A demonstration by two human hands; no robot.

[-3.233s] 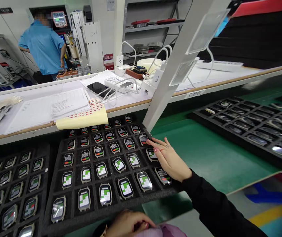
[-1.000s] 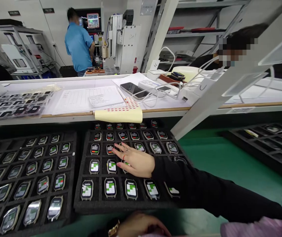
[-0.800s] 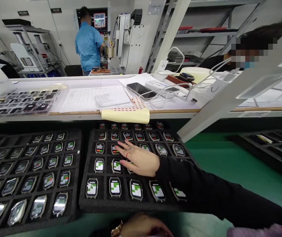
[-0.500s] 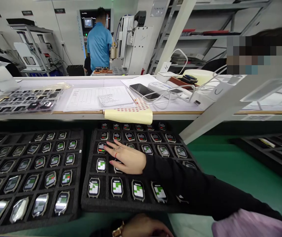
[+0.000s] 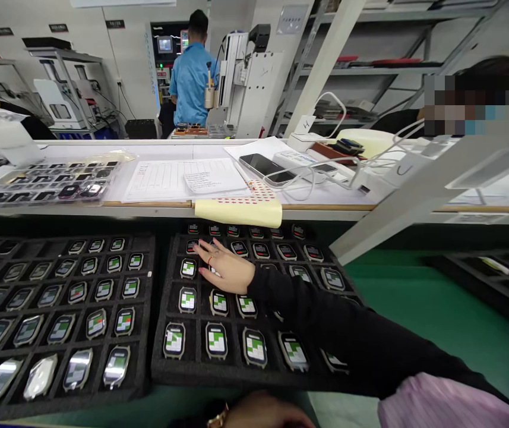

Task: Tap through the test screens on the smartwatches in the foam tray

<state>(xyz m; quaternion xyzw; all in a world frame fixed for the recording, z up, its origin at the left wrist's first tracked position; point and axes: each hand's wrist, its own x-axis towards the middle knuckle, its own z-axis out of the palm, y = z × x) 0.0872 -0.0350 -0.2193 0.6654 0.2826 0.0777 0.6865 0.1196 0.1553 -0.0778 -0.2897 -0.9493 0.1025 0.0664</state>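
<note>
My right hand [image 5: 226, 270] reaches over the right black foam tray [image 5: 245, 375], fingers spread. Its fingertips rest on or just above a smartwatch [image 5: 192, 247] with a dark screen and red marks, in the left column of the second row from the back. Directly in front of it lies a smartwatch [image 5: 187, 268] whose screen has green and white blocks. Watches in the nearer rows show similar blocks; the back rows show dark screens with red. At the bottom edge is my left hand [image 5: 267, 411], a gold-coloured band at its wrist, its fingers out of sight.
A left foam tray [image 5: 141, 380] holds several more watches. Behind the trays runs a white shelf [image 5: 156, 211] with paper sheets, a phone [image 5: 266, 169], cables and a clear tray of dark parts. A slanted post [image 5: 370, 205] rises at right. Other people are beyond the shelf.
My right hand has moved one row farther back along the left column. The watch it left now shows green and white blocks instead of a dark screen with red. The view has shifted slightly.
</note>
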